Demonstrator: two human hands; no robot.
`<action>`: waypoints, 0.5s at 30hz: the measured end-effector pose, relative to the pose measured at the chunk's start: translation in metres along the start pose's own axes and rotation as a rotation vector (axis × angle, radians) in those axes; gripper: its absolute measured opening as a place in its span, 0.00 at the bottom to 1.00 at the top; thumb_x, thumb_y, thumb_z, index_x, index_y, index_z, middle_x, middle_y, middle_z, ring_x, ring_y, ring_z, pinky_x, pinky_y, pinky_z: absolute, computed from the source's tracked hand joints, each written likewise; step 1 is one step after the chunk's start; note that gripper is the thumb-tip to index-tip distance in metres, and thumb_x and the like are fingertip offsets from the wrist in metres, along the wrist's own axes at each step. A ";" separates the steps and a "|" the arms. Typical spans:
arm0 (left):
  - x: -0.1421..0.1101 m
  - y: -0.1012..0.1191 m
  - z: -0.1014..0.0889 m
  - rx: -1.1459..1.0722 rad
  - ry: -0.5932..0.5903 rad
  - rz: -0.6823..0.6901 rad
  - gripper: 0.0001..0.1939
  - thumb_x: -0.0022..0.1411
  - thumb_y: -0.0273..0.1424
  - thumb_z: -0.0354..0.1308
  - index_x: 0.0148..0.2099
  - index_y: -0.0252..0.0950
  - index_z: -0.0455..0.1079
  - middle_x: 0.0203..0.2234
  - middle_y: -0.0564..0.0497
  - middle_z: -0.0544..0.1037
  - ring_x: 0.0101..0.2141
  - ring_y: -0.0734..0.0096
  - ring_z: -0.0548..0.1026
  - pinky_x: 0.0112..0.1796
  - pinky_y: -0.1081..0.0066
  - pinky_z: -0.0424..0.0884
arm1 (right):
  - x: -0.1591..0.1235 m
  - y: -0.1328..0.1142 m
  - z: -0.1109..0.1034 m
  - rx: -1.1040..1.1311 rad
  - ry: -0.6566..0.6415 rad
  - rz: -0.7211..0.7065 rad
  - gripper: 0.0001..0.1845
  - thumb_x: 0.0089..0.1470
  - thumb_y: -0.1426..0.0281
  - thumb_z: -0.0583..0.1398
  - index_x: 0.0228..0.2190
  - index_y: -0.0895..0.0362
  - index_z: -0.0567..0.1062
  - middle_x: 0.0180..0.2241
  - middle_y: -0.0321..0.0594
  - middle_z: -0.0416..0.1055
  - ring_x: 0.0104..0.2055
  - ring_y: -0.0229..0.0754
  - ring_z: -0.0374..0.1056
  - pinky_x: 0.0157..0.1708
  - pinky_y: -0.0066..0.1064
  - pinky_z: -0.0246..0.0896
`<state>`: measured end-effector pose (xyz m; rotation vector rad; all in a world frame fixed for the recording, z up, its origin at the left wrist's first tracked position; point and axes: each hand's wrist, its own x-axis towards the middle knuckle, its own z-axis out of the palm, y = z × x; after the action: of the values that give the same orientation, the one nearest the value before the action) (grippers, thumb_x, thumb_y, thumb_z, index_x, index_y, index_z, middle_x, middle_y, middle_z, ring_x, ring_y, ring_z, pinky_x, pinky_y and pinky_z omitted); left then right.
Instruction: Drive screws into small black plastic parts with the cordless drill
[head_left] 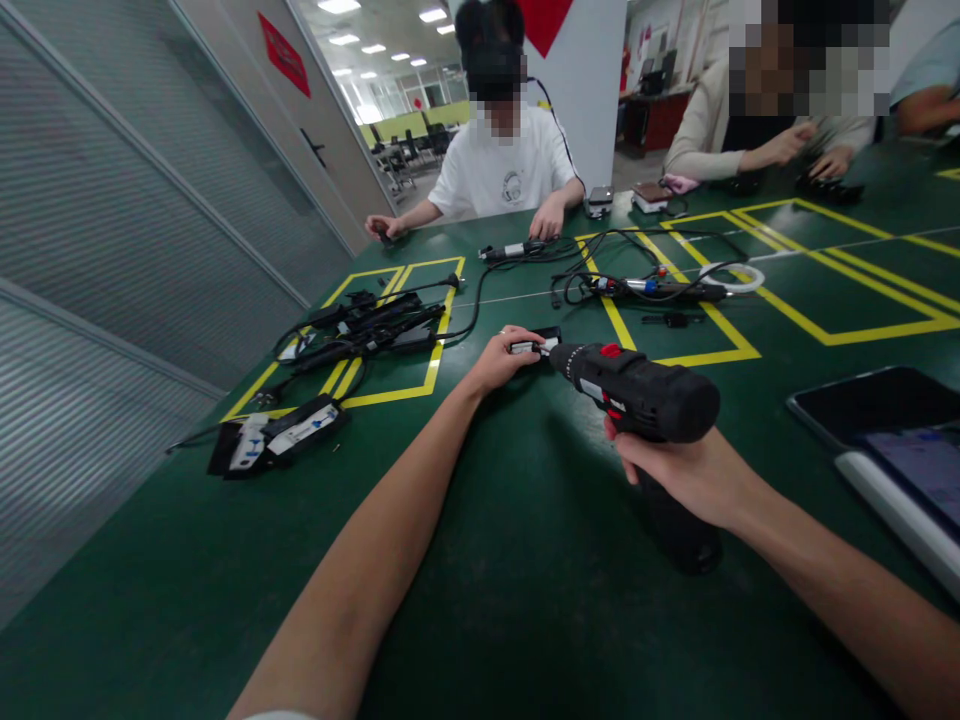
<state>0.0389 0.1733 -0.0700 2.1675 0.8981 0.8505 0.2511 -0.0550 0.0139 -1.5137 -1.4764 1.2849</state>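
Note:
My right hand [694, 468] is wrapped round the handle of a black cordless drill [645, 392] with red details. The drill lies nearly level, its chuck pointing left and away from me. Its tip meets a small black casing [553, 334] with a pale, whitish part inside, on the table's middle. My left hand [501, 362] has its fingers closed on that casing, beside the drill tip. The fingers and drill nose cover much of the casing, so I cannot tell exactly where the bit touches.
Black cables and adapters [375, 330] pile up on the left of the green table [465, 600]. Opened black casings [277, 438] lie nearer. More cables and a pen-like tool [660, 288] lie beyond the drill. A phone [919, 465] rests at right. Several people sit across the table.

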 end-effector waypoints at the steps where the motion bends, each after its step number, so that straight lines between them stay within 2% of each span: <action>1: 0.000 0.000 0.000 -0.003 0.004 0.001 0.15 0.53 0.34 0.60 0.44 0.38 0.75 0.41 0.48 0.71 0.47 0.63 0.68 0.53 0.62 0.61 | 0.000 -0.001 0.000 -0.003 -0.004 0.001 0.07 0.51 0.67 0.57 0.32 0.56 0.72 0.23 0.35 0.69 0.28 0.40 0.67 0.31 0.32 0.61; 12: 0.000 -0.001 0.000 0.014 0.004 0.002 0.16 0.56 0.37 0.59 0.45 0.38 0.75 0.42 0.47 0.71 0.47 0.64 0.68 0.52 0.63 0.62 | -0.002 -0.004 -0.001 -0.022 -0.009 0.027 0.05 0.51 0.67 0.57 0.31 0.55 0.71 0.23 0.34 0.68 0.28 0.40 0.67 0.30 0.32 0.61; 15: 0.000 -0.002 0.000 0.022 0.002 0.018 0.16 0.55 0.38 0.60 0.45 0.37 0.75 0.41 0.47 0.71 0.46 0.64 0.68 0.51 0.63 0.63 | -0.001 -0.005 0.000 -0.035 0.002 0.031 0.04 0.51 0.68 0.57 0.27 0.55 0.70 0.23 0.35 0.68 0.28 0.39 0.67 0.29 0.32 0.60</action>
<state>0.0385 0.1744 -0.0712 2.1970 0.8938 0.8563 0.2494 -0.0555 0.0186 -1.5662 -1.4866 1.2815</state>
